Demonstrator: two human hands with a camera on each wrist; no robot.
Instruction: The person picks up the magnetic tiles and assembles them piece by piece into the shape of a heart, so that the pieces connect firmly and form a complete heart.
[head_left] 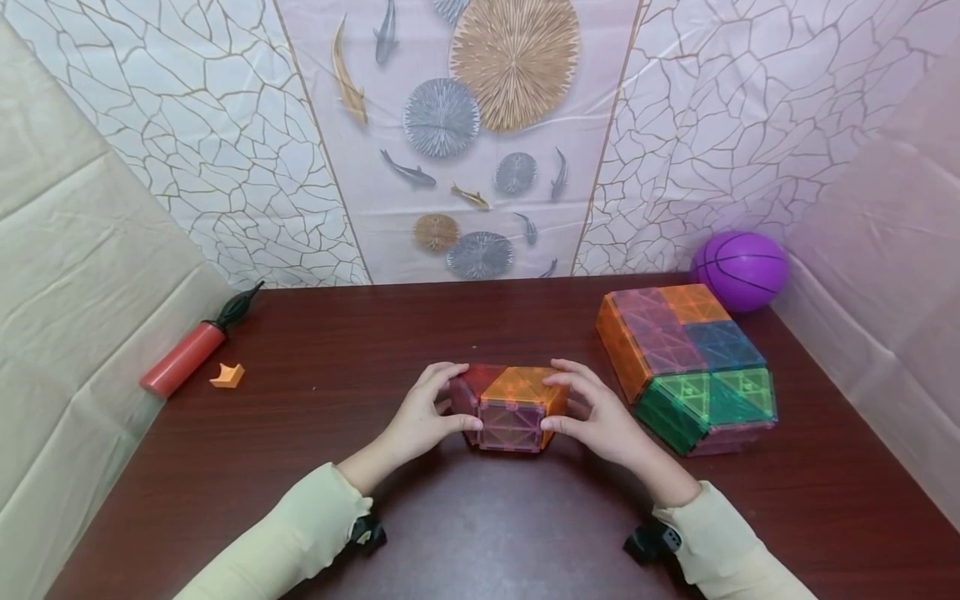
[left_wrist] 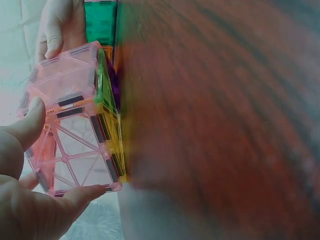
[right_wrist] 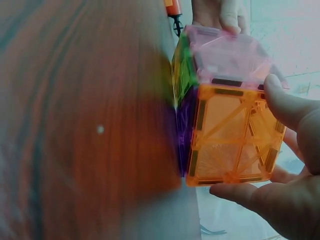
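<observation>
In the head view, a small box of see-through magnetic tiles (head_left: 512,427) is at the middle of the table, with a red and orange top and a pink front. My left hand (head_left: 422,415) grips its left end, thumb on the front and fingers toward the back. The right hand (head_left: 606,421) holds the opposite end the same way. Seen from the left wrist, the end tile (left_wrist: 80,150) is pink; the right wrist view shows an orange end tile (right_wrist: 225,135). Green, yellow and purple tiles form its underside, close to the tabletop; whether it touches cannot be told.
A larger magnetic-tile structure (head_left: 678,358) in pink, orange, blue and green stands at the right. Behind it sits a purple ball (head_left: 740,271). To the left lie a red hand pump (head_left: 183,358) and a small orange piece (head_left: 228,376). Fabric walls enclose the table (head_left: 360,333).
</observation>
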